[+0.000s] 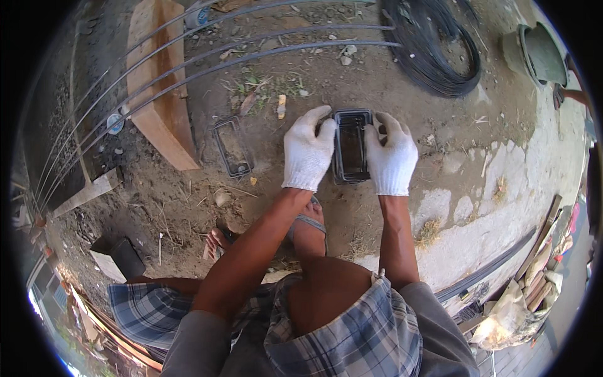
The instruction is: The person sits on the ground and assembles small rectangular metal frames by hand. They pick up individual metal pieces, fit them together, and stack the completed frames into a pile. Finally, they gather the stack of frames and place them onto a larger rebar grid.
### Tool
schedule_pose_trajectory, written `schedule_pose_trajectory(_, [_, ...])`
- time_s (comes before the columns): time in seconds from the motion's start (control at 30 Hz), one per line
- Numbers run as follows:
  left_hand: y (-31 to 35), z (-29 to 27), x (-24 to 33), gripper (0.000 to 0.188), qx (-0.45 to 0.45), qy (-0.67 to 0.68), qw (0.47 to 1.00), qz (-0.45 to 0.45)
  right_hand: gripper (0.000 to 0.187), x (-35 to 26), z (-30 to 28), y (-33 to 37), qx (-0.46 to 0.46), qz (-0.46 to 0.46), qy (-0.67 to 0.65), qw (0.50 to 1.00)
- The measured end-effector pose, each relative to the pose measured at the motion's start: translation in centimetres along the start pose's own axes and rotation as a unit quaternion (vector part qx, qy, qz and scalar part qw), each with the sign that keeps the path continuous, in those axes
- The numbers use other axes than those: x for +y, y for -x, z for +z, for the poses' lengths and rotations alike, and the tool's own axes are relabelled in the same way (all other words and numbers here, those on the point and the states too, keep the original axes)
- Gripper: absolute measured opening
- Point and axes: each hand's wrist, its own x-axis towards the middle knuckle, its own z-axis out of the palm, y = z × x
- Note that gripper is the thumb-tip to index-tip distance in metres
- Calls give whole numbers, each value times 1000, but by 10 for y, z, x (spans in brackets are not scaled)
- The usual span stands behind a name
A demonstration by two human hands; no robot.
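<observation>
A stack of dark rectangular steel stirrups (340,164) rests at the middle of the view, bare soil showing inside it. My left hand (308,149), in a white knit glove, is closed on its left side with the thumb along the edge. Gripping the right side is my right hand (393,154), gloved the same way, its fingers curled at the far right corner. The palms hide parts of both long sides. To the left, apart from my hands, another thin rectangular stirrup (222,149) lies on the dirt.
Long steel rods (276,49) arc across the far left above a wooden beam (166,129). A coil of black wire (468,78) lies far right. Beyond it, another person's hand (558,95) is beside a bucket (520,58). My sandalled foot (309,226) stands close below the stack.
</observation>
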Motion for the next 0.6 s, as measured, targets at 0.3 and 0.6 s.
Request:
schedule_pose_trajectory(0.3, [-16,-144,-61,29,200,-61,971,-115,36,-8,-26,15,0,20,12,1000])
schedule_pose_trajectory(0.6, [-44,-181,-93,22,146,-340,928,45,33,-44,-34,29,24,-8,-63,998])
